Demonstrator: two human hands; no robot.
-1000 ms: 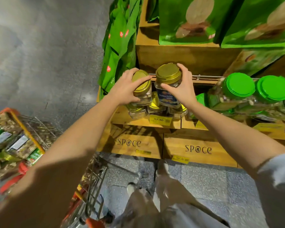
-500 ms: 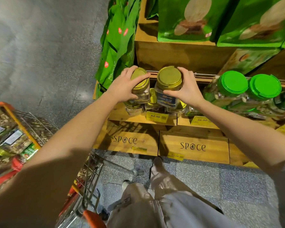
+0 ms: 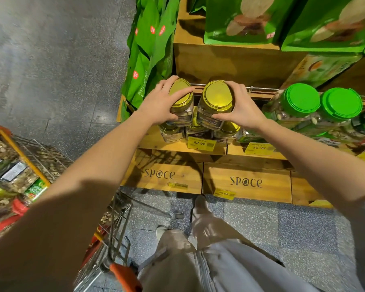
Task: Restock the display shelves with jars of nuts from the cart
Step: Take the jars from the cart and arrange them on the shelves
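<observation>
Head view, looking down past both forearms.

Left hand [image 3: 162,104]: grip clamped on the left jar [image 3: 182,111], thumb across its gold lid, fingers curled down the outer side. Right hand [image 3: 243,108]: grip clamped on the right jar [image 3: 218,98], thumb on the front wall near the label, fingers over the far edge of the lid. The two jars sit side by side, just apart, at the left end of the wooden shelf [image 3: 156,144], directly above a bottom row of gold-lidded jars [image 3: 171,132]. Cannot tell whether they already bear on the lids below or hang just over them.

Step, as judged: seating a second tier. The cart [image 3: 51,157] to the left holds more packs of nuts [image 3: 15,175], so restocking looks unfinished.

Risks from here:
- Lids below are a small, smooth base. A jar set off-centre, straddling two lids, could tip forward off the shelf edge above the 62.90 price tag [image 3: 199,142] on release.
- Both hands are loaded, so neither is free to steady a wobble. Letting go of both at once doubles the chance of a fall.
- The left jar is close to the hanging pistachio bags [image 3: 150,51]. A brush on withdrawal could drag it sideways.
- The green-lidded jars [image 3: 301,100] lean to the right. A nudge from the right forearm could shift them.
- The rail [image 3: 259,88] behind limits how far back the jars go.
</observation>
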